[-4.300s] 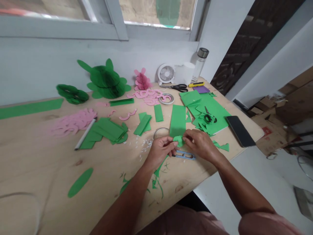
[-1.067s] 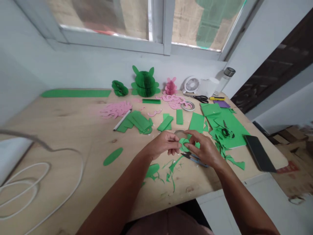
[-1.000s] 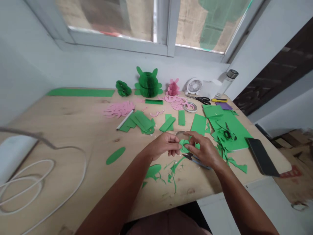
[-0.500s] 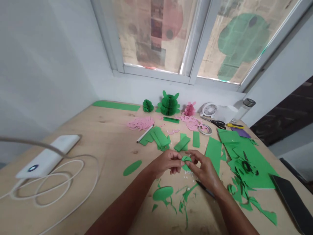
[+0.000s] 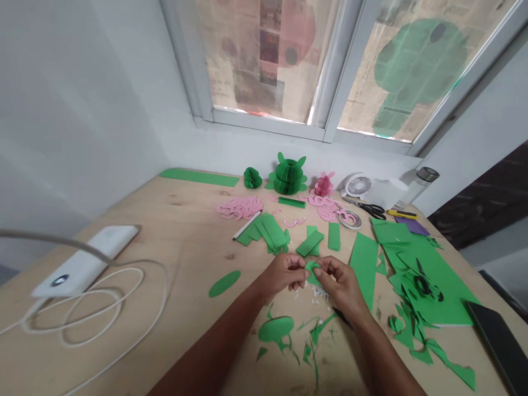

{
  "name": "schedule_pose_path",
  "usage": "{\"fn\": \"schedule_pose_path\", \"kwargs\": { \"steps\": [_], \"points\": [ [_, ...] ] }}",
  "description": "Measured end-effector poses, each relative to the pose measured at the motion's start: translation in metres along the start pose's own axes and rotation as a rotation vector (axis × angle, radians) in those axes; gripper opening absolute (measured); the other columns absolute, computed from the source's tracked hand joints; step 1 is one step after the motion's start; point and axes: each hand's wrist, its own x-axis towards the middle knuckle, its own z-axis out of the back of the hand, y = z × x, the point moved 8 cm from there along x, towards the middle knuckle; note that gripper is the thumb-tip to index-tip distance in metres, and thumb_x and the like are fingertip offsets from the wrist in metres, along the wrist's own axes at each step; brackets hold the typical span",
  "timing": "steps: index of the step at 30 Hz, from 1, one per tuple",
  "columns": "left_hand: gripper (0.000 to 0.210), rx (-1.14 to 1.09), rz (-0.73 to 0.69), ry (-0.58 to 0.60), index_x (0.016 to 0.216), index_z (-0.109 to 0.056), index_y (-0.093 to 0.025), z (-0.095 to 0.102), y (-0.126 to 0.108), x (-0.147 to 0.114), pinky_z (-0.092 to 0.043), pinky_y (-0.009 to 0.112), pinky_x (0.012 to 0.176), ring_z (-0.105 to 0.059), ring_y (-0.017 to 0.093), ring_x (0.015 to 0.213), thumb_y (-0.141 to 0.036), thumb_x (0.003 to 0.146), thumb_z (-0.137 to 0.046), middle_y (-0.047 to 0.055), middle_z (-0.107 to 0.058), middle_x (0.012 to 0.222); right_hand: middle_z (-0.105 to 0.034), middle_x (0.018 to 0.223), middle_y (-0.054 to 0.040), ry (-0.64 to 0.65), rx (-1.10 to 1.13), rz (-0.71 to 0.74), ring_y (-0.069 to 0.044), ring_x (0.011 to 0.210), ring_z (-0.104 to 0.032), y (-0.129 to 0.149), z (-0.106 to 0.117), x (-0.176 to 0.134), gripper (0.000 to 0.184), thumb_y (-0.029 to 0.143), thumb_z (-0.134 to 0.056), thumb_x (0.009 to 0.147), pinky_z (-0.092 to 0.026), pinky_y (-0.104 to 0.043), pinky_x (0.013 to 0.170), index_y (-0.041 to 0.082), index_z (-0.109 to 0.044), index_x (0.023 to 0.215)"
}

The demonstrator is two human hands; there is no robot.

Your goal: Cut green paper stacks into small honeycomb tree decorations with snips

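Between both hands is a small rounded piece of green paper (image 5: 312,268), its edges partly covered by fingers. My left hand (image 5: 285,271) pinches its left side with curled fingers. On the other side, my right hand (image 5: 337,276) grips it between thumb and fingers. Green paper strips (image 5: 310,242) lie just beyond the hands. A green paper oval (image 5: 275,329) and thin green scraps (image 5: 315,335) rest nearer to me, while another green oval (image 5: 224,284) lies to the left. Part of a dark, slim object (image 5: 341,314) shows under my right wrist.
Along the wall stand a green folded-paper figure (image 5: 289,176), a pink one (image 5: 324,185), a small white fan (image 5: 358,186) and a bottle (image 5: 419,184). Scissors (image 5: 421,285) lie on green sheets (image 5: 447,291) at right. A white power bank (image 5: 86,261) with a looped cable sits left.
The fingers of my right hand have shifted slightly over the green paper piece, which is turned a little. The whole view has moved slightly.
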Motion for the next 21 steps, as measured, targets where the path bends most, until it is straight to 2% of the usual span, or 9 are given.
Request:
{"fn": "schedule_pose_path", "kwargs": {
  "steps": [3, 13, 21],
  "points": [
    [0.021, 0.04, -0.003, -0.032, 0.06, -0.054, -0.016, 0.002, 0.001, 0.0, -0.03, 0.019, 0.04, -0.044, 0.007, 0.039, -0.031, 0.063, -0.069, -0.003, -0.056, 0.046, -0.045, 0.053, 0.0041, -0.022, -0.013, 0.011, -0.012, 0.052, -0.04, 0.001, 0.0, 0.0, 0.029, 0.042, -0.063, 0.077, -0.035, -0.024, 0.051, 0.019, -0.054, 0.061],
    [0.018, 0.071, -0.052, -0.126, 0.064, -0.058, -0.016, 0.005, 0.001, 0.003, -0.032, 0.019, 0.042, -0.043, 0.007, 0.04, -0.03, 0.066, -0.067, -0.003, -0.057, 0.049, -0.047, 0.056, 0.0048, -0.024, 0.139, -0.109, -0.01, 0.05, -0.039, -0.027, -0.003, 0.0, 0.022, 0.039, -0.063, 0.075, -0.032, -0.024, 0.05, 0.018, -0.059, 0.071],
    [0.012, 0.115, -0.079, -0.167, 0.063, -0.057, -0.016, 0.005, -0.002, 0.002, -0.033, 0.019, 0.041, -0.042, 0.006, 0.04, -0.025, 0.065, -0.064, -0.004, -0.056, 0.047, -0.053, 0.06, 0.003, -0.124, -0.073, 0.017, -0.013, 0.058, -0.046, -0.005, 0.008, -0.002, 0.009, 0.025, -0.063, 0.074, -0.038, -0.026, 0.058, 0.019, -0.058, 0.071]
  ]
}}
